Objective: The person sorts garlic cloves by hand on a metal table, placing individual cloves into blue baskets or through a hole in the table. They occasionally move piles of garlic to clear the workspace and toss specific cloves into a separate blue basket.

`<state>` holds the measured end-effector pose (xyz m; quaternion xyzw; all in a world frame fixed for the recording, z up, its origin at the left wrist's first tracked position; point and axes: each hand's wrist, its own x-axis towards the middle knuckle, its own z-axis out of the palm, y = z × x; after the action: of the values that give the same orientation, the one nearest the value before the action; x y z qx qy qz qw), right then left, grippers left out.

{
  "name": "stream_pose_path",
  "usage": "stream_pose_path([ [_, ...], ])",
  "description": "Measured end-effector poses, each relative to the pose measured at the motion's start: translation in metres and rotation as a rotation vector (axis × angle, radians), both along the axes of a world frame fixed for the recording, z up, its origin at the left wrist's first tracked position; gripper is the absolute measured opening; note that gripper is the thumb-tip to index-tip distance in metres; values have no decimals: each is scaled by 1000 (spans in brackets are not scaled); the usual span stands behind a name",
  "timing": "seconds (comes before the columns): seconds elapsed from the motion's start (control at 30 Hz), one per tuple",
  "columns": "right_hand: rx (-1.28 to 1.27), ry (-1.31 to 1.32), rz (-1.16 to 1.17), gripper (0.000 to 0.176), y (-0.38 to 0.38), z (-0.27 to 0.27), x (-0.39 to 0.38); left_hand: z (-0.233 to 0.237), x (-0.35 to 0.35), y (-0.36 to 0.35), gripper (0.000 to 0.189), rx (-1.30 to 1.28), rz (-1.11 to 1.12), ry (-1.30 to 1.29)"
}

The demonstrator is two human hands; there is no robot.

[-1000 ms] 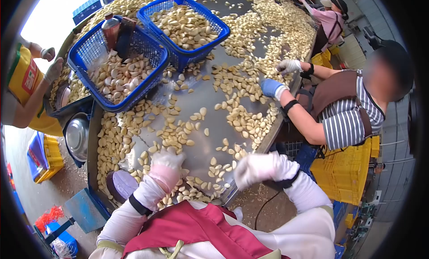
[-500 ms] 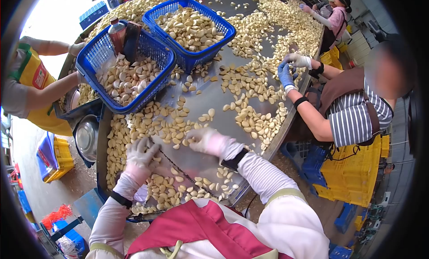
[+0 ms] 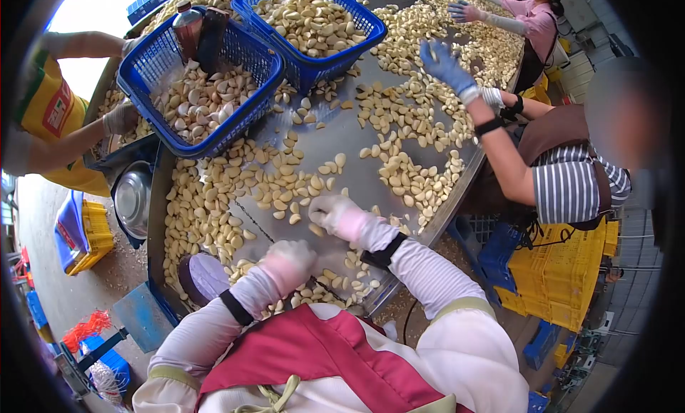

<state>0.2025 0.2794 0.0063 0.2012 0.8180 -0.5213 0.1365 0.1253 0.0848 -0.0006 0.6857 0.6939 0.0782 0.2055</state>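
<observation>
My right hand (image 3: 334, 213), in a pale glove, is over the metal table (image 3: 325, 138) with its fingers curled; whatever may be in them is hidden. Lower and to its left, my gloved left hand (image 3: 289, 262) looks closed and slightly blurred, its fingertips out of sight. Peeled garlic cloves (image 3: 203, 217) lie loose around both hands. A thin dark cord or chain (image 3: 253, 220) runs slantwise across the table and passes by my left hand. Beside my left forearm rests a round dark-rimmed container (image 3: 207, 274) with something pale purple in it.
Two blue baskets of garlic stand at the back: the nearer basket (image 3: 250, 120) also holds a bottle (image 3: 188, 28), the farther basket (image 3: 307, 70) paler cloves. A metal bowl (image 3: 133, 199) is left of the table. Co-workers are at both sides. Yellow crates (image 3: 556, 270) stack at right.
My left hand has moved right and towards me, off the cloves and the cord's upper end, uncovering the round container. My right hand shifted slightly. The striped-sleeved co-worker's blue-gloved hand rose away from the other hand.
</observation>
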Motion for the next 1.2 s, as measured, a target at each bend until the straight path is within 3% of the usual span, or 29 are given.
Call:
stream_pose_path([
  [0.03,-1,9,1,21,2,2,-1,6,-12,-2,9,5,164,-203],
  [0.1,-489,-265,-300,27,-5,16,0,26,-25,-3,10,214,505,-454],
  [0.13,-653,-284,-401,37,-18,53,2,40,-27,1,12,191,496,-547],
  [0.23,-799,-240,-234,35,-26,26,-2,80,-47,10,17,41,577,-770],
  [0.27,-762,-227,-368,27,-29,56,-13,68,-52,-4,18,352,710,-647],
  [0.3,-767,-235,-361,27,-29,48,-12,110,-58,-13,17,277,889,-762],
  [0.33,-566,-83,-267,25,-27,33,-8,127,-68,-34,12,179,955,-772],
  [0.37,-365,70,-175,25,-25,18,-3,131,-81,-65,15,2,866,-620],
  [0.4,-234,129,-74,22,-27,5,10,121,-94,-109,17,-120,571,-462],
  [0.5,327,-17,599,30,-38,31,23,149,-69,-154,33,-678,514,-299],
  [0.57,351,-87,679,29,-54,31,22,137,-51,-161,33,-726,624,-317],
  [0.63,390,-156,748,29,-60,27,17,118,-37,-149,24,-515,829,-458],
  [0.67,322,-79,703,26,-57,22,17,99,-29,-149,20,-290,825,-461],
  [0.73,52,25,515,20,-41,15,19,74,-17,-141,20,-221,853,-367],
  [0.77,60,20,517,20,-30,20,15,62,-14,-137,20,-157,877,-271],
  [0.83,-497,-338,205,17,-16,30,8,45,-12,-132,14,-78,896,-296],
  [0.87,-697,-286,77,17,-19,22,8,40,-15,-126,16,33,917,-205],
  [0.93,-716,-315,148,16,-34,18,0,33,-20,-118,20,141,945,-103],
  [0.97,-732,-334,206,16,-46,24,-9,32,-23,-113,23,64,819,-111],
  [1.0,-659,-349,227,15,-63,33,-17,30,-24,-110,26,-10,692,-118],
  [1.03,-647,-348,283,16,-77,32,-24,29,-23,-109,26,-7,697,-112],
  [1.1,-281,-92,417,16,-101,7,-28,25,-19,-111,23,-92,761,-91],
  [1.13,-283,-87,422,16,-112,1,-28,14,-22,-118,22,3,801,-161],
  [1.2,557,245,530,16,-124,-6,-26,18,-22,-123,20,54,829,-232],
])
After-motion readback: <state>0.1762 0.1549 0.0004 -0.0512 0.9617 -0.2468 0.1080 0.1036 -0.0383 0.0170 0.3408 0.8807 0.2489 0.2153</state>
